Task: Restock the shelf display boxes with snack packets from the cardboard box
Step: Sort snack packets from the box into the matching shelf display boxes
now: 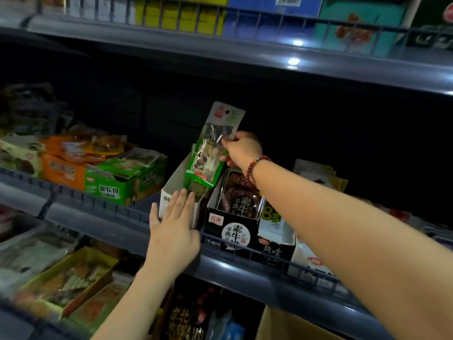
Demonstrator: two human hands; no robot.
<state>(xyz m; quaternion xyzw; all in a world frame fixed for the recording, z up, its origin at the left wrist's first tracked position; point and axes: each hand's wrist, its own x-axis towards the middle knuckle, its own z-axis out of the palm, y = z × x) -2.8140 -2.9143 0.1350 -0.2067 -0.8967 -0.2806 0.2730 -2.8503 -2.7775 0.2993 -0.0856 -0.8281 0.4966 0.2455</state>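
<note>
My right hand (241,149) pinches a green and white snack packet (213,146) and holds it upright over a white display box (171,190) on the middle shelf, the packet's lower end at the box's opening. My left hand (174,227) lies flat with straight fingers against the front of that white box. A corner of the cardboard box (277,325) shows at the bottom, below the shelf.
A black display box (232,229) with dark packets stands right of the white one; further boxes follow on its right. Green (122,185) and orange (63,170) display boxes sit to the left. A wire rail (98,200) runs along the shelf front. Shelves above and below hold more goods.
</note>
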